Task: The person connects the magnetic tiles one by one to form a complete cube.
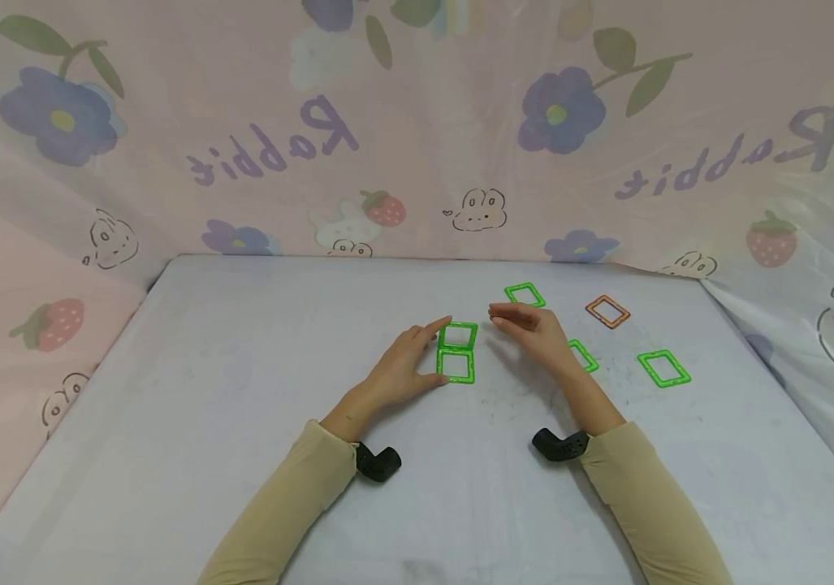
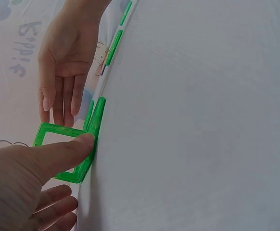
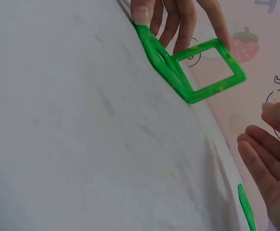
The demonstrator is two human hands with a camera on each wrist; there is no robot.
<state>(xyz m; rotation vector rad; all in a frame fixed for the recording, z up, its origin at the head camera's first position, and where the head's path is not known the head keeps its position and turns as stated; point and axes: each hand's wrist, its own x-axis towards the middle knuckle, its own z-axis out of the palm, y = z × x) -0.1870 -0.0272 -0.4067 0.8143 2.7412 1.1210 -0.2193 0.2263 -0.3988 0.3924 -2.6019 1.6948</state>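
Head view from above, facing forward and down over counter [image 1: 256, 349], both wrist views low and close, rolled sideways, sharing green square tile frames [image 1: 456, 350], left hand [image 1: 404, 367], right hand [image 1: 536, 333].

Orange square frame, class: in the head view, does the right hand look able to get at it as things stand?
Probably yes. The right hand holds nothing, and the orange square frame lies uncovered on the table, with nothing visible between them.

A pink cloth [image 1: 417, 122] (flower-printed) hangs behind the white table [image 1: 241, 349].
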